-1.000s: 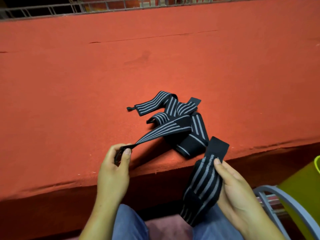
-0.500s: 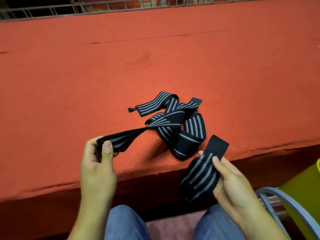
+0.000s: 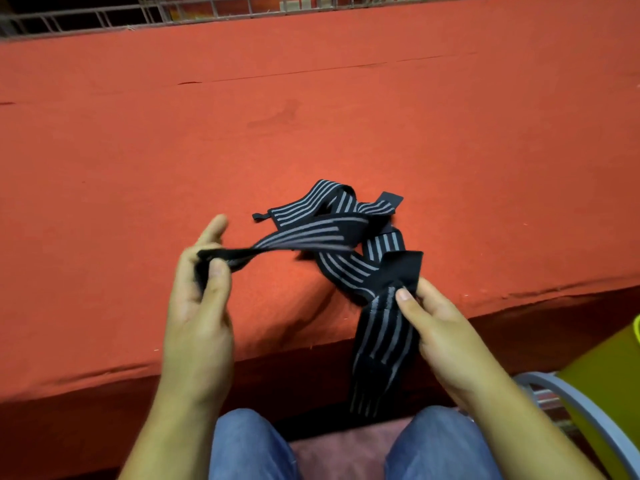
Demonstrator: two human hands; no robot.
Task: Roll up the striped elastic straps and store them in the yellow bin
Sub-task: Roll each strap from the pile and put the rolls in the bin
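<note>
Desk (image 3: pixel 311 116), red-covered, bears the tangled striped elastic straps (image 3: pixel 346 230) near its front edge. My left hand (image 3: pixel 197 306) pinches one twisted strap end left of the tangle; my right hand (image 3: pixel 450 334) pinches a strap hanging over the edge. At far right stands the yellow bin (image 3: pixel 606 375).

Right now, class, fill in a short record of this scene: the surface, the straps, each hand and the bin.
surface: red table
straps: black with grey stripes, tangled near the front edge
left hand: pinches a raised strap end
right hand: holds a strap by its plain black tab; rest hangs down
yellow bin: lower right, partly in view
</note>
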